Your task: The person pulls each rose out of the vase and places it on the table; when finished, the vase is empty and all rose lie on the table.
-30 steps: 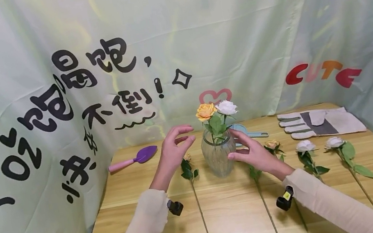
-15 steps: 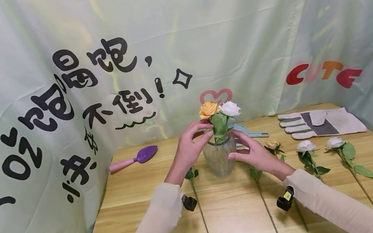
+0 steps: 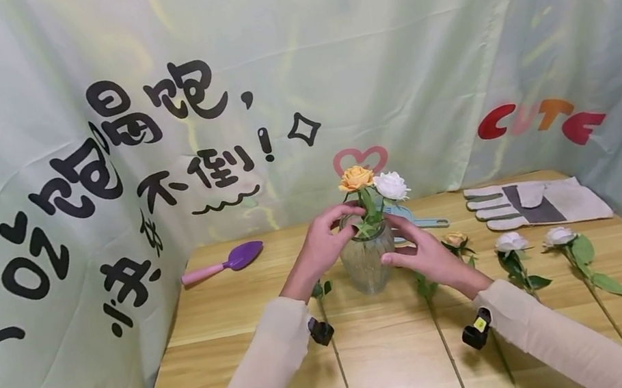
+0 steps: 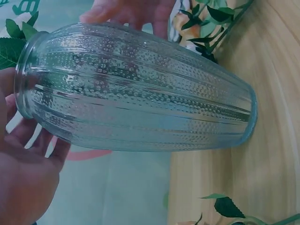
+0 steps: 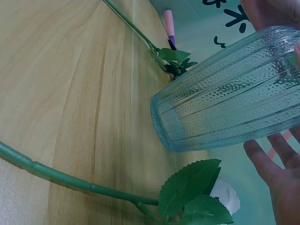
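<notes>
A ribbed clear glass vase (image 3: 366, 267) stands upright on the table, holding an orange rose (image 3: 355, 178) and a white rose (image 3: 391, 186). My left hand (image 3: 325, 240) curls round the vase's neck from the left, thumb and index finger at the rim beside the leaves; in the left wrist view its other fingers (image 4: 42, 140) show behind the glass. From the right, my right hand (image 3: 425, 257) grips the vase's side, with the thumb in front and fingers behind. In the right wrist view the lower vase (image 5: 211, 112) fills the right half.
Loose roses lie around the vase: a stem (image 3: 333, 339) at left, orange roses (image 3: 455, 238) at right, and white roses (image 3: 510, 243) beyond. A purple trowel (image 3: 245, 255) lies back left, a pale blue tool (image 3: 430, 223) behind the vase, and work gloves (image 3: 537, 202) back right.
My left hand has moved right from beside the vase to its rim. The orange and white roses in the vase have shifted right. My right hand has stayed on the vase.
</notes>
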The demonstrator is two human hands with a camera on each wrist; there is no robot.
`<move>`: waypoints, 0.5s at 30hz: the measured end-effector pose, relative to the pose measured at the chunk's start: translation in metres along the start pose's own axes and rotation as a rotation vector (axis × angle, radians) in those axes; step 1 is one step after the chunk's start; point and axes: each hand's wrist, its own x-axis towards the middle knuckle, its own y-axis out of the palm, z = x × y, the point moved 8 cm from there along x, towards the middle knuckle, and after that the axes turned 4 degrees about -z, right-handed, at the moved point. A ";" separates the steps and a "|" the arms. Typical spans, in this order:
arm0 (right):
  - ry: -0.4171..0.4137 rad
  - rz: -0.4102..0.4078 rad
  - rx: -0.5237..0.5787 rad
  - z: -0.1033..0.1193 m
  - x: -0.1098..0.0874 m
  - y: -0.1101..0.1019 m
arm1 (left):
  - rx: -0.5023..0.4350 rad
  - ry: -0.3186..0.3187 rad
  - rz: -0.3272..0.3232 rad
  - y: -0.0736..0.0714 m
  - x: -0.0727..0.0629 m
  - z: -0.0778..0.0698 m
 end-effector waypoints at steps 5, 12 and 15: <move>-0.002 0.000 0.008 0.000 0.001 -0.001 | -0.027 0.004 0.009 0.001 0.003 0.002; 0.024 0.008 0.021 -0.003 0.000 -0.001 | -0.019 0.025 -0.007 0.003 0.007 -0.001; 0.017 0.007 0.021 -0.003 0.000 -0.001 | -0.014 0.030 -0.036 0.002 0.007 -0.002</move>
